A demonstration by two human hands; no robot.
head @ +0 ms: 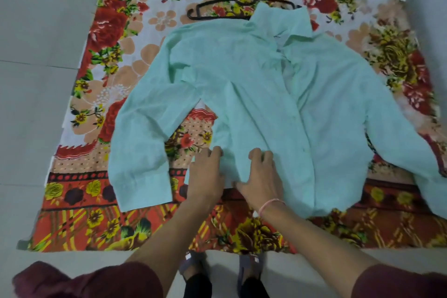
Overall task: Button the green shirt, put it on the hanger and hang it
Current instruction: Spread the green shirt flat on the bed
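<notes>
While the green shirt [266,94] is lying front-up and spread across a floral cloth [145,31] on the pale floor [36,80], both hands are working at its near hem, left of the button line. The left hand [208,172] is resting on the shirt's near left edge with fingers mostly straight and only the tips bending down onto the fabric, so it is pressing rather than grasping. Just beside it, the right hand [262,174] is curling its fingers into the cloth, the thumb spreading towards the left hand, and it is gathering a fold of the shirt between them. A pink thread band [269,203] is circling the right wrist.

One sleeve is stretching to the near left, the other trailing off to the right. The front is gaping open just below the collar; lower down, whether it is buttoned is unclear. A dark hanger [217,2] is lying at the far side of the cloth, its right end tucking under the collar. Two slippered feet [193,264] are standing at the near edge.
</notes>
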